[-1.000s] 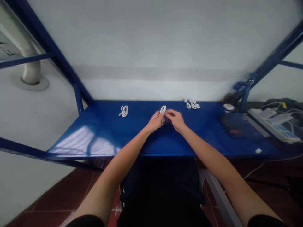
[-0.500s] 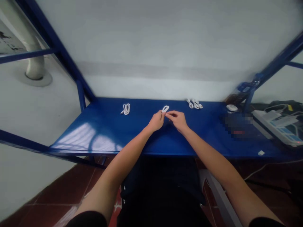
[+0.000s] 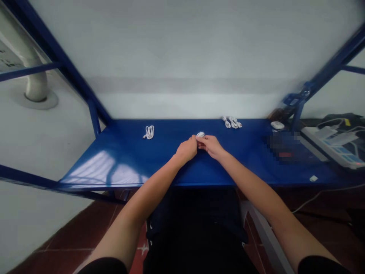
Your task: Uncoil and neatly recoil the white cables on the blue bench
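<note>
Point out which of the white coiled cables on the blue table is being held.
The middle cable, pinched between the left hand and right hand. The left cable and the right bundle lie untouched near the wall.

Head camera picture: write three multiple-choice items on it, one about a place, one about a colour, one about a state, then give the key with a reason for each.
1. Where does the coiled white cable bundle that lies alone sit on the glossy blue metal tabletop?
A. Far left part
B. Front right corner
C. Under the right hand

2. What colour is the small looped cable at the fingertips?
A. Black
B. White
C. Red

3. How do the left hand and the right hand stand?
A. Both flat on the tabletop, far apart
B. One raised overhead
C. Brought together, both pinching the looped cable

Key: 1 A, it lies left of both hands near the back edge. 2 B, it shows white against the blue surface. 3 C, the fingertips meet at the loop in mid-table.
</note>
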`<move>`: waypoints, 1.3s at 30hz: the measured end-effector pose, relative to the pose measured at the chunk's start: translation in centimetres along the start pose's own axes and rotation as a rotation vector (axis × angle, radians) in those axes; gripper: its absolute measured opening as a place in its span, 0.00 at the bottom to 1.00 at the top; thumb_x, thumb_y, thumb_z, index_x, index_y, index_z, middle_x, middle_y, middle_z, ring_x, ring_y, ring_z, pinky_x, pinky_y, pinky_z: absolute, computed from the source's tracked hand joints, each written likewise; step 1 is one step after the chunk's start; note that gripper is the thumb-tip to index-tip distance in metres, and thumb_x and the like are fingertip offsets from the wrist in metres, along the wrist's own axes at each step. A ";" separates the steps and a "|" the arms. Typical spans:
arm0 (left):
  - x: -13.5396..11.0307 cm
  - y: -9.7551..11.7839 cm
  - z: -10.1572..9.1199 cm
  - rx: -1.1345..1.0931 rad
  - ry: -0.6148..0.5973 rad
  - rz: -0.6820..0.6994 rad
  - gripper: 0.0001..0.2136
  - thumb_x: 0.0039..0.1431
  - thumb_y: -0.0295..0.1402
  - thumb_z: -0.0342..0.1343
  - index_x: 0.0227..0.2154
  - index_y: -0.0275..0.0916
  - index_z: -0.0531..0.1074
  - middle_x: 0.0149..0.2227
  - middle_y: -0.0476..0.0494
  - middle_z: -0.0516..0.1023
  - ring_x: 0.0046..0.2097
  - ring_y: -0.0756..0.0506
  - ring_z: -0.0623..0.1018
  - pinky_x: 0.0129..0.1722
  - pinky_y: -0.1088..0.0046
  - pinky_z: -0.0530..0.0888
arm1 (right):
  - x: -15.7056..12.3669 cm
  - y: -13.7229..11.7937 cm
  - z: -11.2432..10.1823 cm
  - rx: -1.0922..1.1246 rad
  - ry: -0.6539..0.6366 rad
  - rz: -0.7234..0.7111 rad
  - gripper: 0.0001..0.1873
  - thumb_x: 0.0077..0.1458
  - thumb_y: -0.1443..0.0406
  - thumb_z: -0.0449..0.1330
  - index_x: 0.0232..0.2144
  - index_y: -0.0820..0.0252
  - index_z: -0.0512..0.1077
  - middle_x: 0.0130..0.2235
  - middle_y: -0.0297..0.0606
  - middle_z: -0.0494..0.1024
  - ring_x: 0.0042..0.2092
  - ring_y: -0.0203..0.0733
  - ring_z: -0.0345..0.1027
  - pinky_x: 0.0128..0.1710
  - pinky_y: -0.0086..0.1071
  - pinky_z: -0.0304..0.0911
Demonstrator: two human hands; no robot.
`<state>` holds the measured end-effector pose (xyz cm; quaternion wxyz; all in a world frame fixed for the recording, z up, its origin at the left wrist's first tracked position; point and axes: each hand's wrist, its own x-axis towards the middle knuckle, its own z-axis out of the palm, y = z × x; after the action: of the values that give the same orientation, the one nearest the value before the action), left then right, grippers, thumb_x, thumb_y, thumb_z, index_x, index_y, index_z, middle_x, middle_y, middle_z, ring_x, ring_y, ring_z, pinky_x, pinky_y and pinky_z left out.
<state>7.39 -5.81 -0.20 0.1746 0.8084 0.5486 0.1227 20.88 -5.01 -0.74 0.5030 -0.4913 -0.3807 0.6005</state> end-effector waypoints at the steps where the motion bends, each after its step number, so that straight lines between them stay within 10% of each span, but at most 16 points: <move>1: 0.0 0.0 0.0 -0.016 -0.002 -0.009 0.09 0.64 0.28 0.43 0.45 0.35 0.61 0.44 0.27 0.75 0.46 0.34 0.78 0.45 0.60 0.70 | 0.1 0.0 -0.1 -0.004 -0.010 0.005 0.14 0.42 0.65 0.72 0.19 0.61 0.70 0.21 0.34 0.75 0.24 0.32 0.68 0.25 0.26 0.70; 23: -0.4 0.2 0.0 -0.056 -0.002 0.038 0.08 0.62 0.26 0.45 0.44 0.36 0.59 0.44 0.26 0.73 0.47 0.33 0.77 0.42 0.62 0.70 | 0.5 0.6 0.4 -0.251 0.107 -0.144 0.04 0.34 0.72 0.63 0.17 0.62 0.72 0.18 0.30 0.72 0.20 0.31 0.63 0.20 0.25 0.61; 31: 0.9 -1.6 -0.1 -0.561 0.031 0.056 0.05 0.59 0.29 0.54 0.33 0.39 0.61 0.29 0.43 0.72 0.31 0.45 0.73 0.28 0.75 0.65 | -0.1 -0.4 -0.1 -0.406 0.100 -0.255 0.03 0.35 0.68 0.65 0.20 0.61 0.75 0.18 0.33 0.74 0.19 0.33 0.65 0.19 0.26 0.60; 39: 0.9 -0.6 -1.3 -1.280 -0.236 -0.182 0.07 0.62 0.32 0.50 0.29 0.37 0.63 0.23 0.51 0.64 0.19 0.56 0.61 0.15 0.82 0.53 | -0.5 -1.6 -0.9 -0.504 -0.007 -0.414 0.04 0.38 0.66 0.64 0.22 0.61 0.77 0.21 0.35 0.77 0.23 0.36 0.67 0.23 0.28 0.62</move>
<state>6.67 -4.54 0.77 0.6897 0.5032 0.4106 0.3201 22.14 -5.22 0.74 0.4757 -0.5106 -0.6107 0.3741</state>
